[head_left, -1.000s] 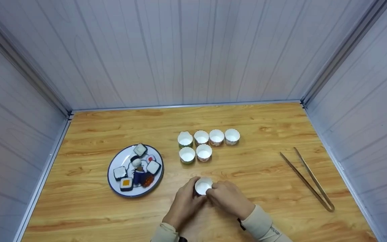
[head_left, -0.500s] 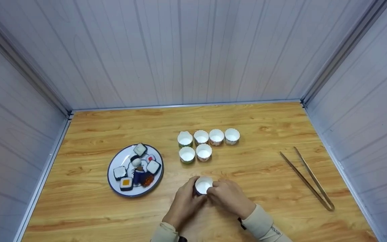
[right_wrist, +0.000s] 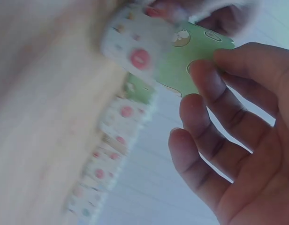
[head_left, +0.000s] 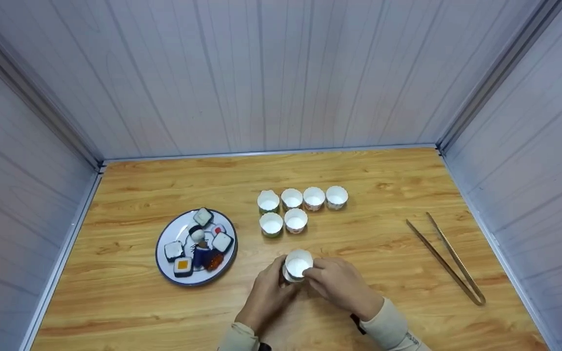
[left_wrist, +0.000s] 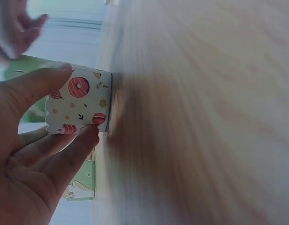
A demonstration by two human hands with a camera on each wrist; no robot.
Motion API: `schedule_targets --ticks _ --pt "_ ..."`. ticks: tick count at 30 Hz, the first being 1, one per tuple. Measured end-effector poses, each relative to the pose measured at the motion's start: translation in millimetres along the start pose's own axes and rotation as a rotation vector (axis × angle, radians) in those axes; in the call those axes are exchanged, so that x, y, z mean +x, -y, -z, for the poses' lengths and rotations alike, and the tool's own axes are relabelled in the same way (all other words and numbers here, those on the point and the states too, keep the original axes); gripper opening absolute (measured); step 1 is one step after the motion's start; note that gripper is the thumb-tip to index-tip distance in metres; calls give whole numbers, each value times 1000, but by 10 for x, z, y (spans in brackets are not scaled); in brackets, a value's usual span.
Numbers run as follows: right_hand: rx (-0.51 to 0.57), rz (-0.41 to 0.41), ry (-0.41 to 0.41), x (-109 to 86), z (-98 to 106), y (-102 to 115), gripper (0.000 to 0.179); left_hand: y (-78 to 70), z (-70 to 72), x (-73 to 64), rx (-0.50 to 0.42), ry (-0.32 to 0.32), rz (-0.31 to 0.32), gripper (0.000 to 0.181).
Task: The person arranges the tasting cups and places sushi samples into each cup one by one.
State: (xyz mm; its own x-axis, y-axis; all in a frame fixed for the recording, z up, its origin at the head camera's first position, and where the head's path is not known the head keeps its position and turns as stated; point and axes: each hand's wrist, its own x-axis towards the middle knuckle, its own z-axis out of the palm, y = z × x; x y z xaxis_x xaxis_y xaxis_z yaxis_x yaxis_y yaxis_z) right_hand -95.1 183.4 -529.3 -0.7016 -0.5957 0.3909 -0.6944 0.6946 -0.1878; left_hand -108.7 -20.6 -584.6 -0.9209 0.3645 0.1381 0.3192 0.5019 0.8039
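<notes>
My left hand [head_left: 267, 290] holds a white paper baking cup [left_wrist: 81, 101] printed with pink doughnuts, its base close over the wooden table. Thumb and fingers press its sides in the left wrist view. A green paper baking cup [right_wrist: 201, 51] sits partly inside the white one and sticks out of its top. My right hand [head_left: 338, 283] pinches that green cup between thumb and fingers near its rim. From the head view, the green cup's white inside covers most of the cup beneath it.
Several baking cups [head_left: 314, 197] stand upright beyond my hands in two rows. A blue-rimmed plate [head_left: 176, 234] of sushi pieces [head_left: 183, 266] sits left. Open metal tongs [head_left: 443, 263] lie right. Panel walls [head_left: 281, 78] enclose the table's back and sides.
My right hand has raised the green cup partway out of the white cup and drawn slightly right. My left hand has stayed in place around the white cup.
</notes>
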Motion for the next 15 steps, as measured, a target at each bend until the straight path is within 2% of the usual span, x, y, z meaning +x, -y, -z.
schedule_targets --ticks 3,6,10,15 --pt "-5 19 -79 43 128 -58 10 -7 9 5 -7 6 21 60" --pt "-28 1 -117 90 216 -199 10 -5 7 12 -3 11 26 60" --pt "-62 -85 -109 137 230 -467 8 -14 6 16 12 26 48 61" --pt "-77 -190 -75 191 110 -766 9 -38 21 21 3 53 95 62"
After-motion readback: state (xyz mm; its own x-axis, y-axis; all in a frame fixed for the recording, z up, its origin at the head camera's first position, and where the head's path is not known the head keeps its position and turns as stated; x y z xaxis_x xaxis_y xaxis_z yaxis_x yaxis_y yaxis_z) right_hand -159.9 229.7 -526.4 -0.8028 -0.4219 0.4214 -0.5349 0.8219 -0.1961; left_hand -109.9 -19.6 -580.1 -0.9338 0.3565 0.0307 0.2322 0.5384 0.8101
